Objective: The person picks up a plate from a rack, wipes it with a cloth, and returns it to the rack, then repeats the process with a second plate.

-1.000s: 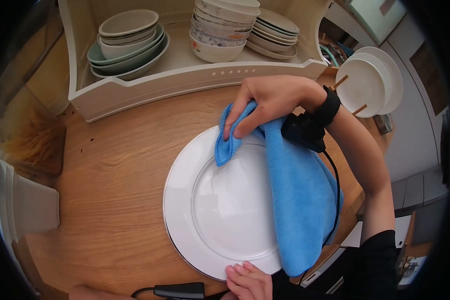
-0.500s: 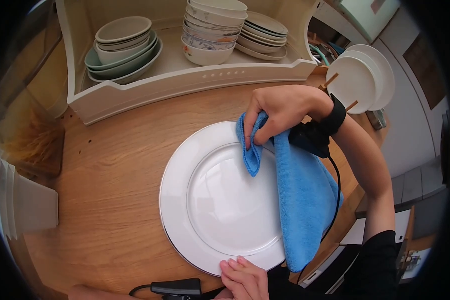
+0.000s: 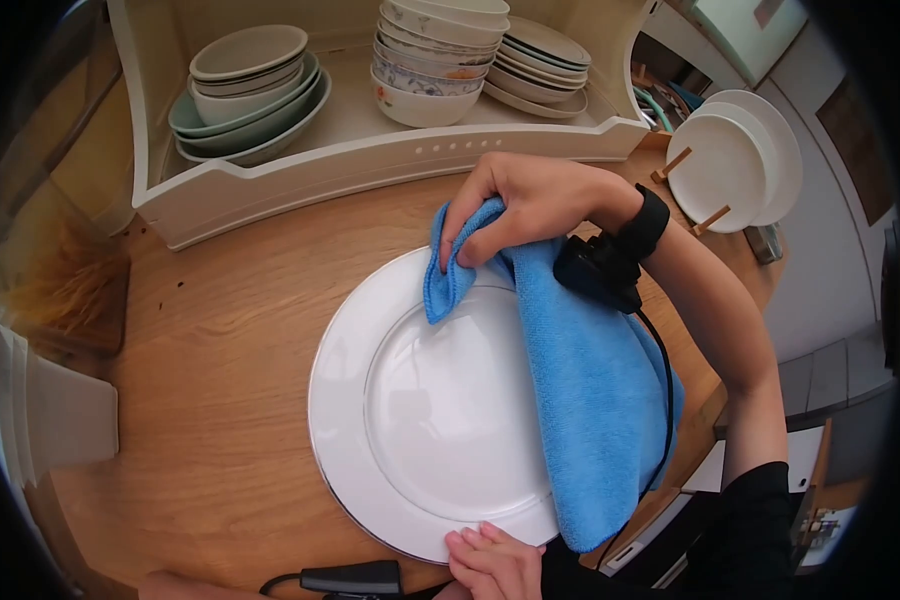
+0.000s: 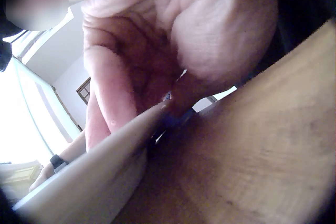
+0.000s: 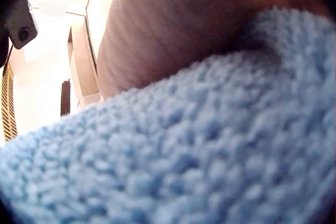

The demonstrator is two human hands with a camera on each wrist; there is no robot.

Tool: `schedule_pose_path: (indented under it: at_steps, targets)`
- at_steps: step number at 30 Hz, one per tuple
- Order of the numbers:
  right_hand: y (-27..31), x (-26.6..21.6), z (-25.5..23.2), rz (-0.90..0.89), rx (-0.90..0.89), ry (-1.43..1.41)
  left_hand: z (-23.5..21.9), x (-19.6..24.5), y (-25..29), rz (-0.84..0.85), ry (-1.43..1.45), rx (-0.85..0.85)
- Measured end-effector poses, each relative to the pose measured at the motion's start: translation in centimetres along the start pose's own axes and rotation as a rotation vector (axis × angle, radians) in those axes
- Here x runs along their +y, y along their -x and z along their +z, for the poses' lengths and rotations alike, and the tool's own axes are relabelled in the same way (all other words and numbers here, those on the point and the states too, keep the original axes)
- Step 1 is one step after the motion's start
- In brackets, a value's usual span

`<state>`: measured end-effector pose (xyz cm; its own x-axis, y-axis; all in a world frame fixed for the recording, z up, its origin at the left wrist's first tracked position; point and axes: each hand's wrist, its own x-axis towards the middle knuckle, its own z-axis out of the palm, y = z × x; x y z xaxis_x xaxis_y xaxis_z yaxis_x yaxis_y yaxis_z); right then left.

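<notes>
A large white plate (image 3: 450, 410) with a thin dark rim line lies over the wooden table in the head view. At its near edge my left hand (image 3: 495, 562) grips the rim, fingers on the upper face; the left wrist view shows that edge raised off the wood. My right hand (image 3: 535, 200) pinches a blue microfibre cloth (image 3: 595, 400) between thumb and fingers at the plate's far rim. The cloth's folded tip lies on the plate, and the rest drapes over its right side. Blue fabric (image 5: 173, 150) fills most of the right wrist view.
Behind the plate stands a cream dish rack (image 3: 390, 175) with stacked bowls (image 3: 425, 90) and small plates (image 3: 540, 65). White plates (image 3: 720, 170) stand upright on wooden pegs at right. Plastic containers (image 3: 65, 410) are at left. A black device with a cable (image 3: 350, 578) lies at the front edge.
My right hand moved the cloth right along the far rim, then back left. The left hand keeps its hold on the near rim; the plate has shifted slightly left in view.
</notes>
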<state>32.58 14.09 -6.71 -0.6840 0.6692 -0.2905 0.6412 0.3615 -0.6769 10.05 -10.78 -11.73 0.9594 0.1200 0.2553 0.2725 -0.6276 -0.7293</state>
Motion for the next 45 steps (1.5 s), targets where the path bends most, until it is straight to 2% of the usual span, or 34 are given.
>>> schedule_pose_path:
  at_steps: [5,7,14,16,19,26,29,40,45]
  targets:
    - [-0.2,-0.7,-0.2,-0.016,0.005,0.042,0.4,0.0,-0.3,-0.02,-0.011,0.014]
    - [-0.8,-1.1,0.0,-0.092,-0.012,0.064,0.3,-0.6,-0.2,0.053,0.031,0.001]
    - [-2.1,-0.8,-0.1,-0.027,-0.025,0.016,0.3,-0.9,-0.3,0.053,0.037,-0.004]
    - [-1.4,-0.8,-0.6,0.073,-0.038,0.066,0.3,-0.6,-0.2,0.045,0.007,-0.011]
    - [-0.4,-0.4,-0.8,0.116,-0.025,0.048,0.3,-0.4,-0.4,0.044,-0.044,-0.008]
    - [2.0,0.4,-0.9,0.104,-0.038,0.063,0.1,-0.2,-0.5,0.044,-0.023,0.0]
    - [3.6,0.5,-0.9,0.157,-0.067,0.028,-0.1,0.0,-0.5,0.017,-0.025,-0.006]
    - [10.4,2.2,0.5,0.261,-0.123,-0.163,-0.3,-0.3,-0.3,0.031,-0.054,-0.023]
    - [13.2,2.7,2.6,0.302,-0.132,-0.411,-0.6,-0.7,-0.5,0.013,-0.023,-0.022]
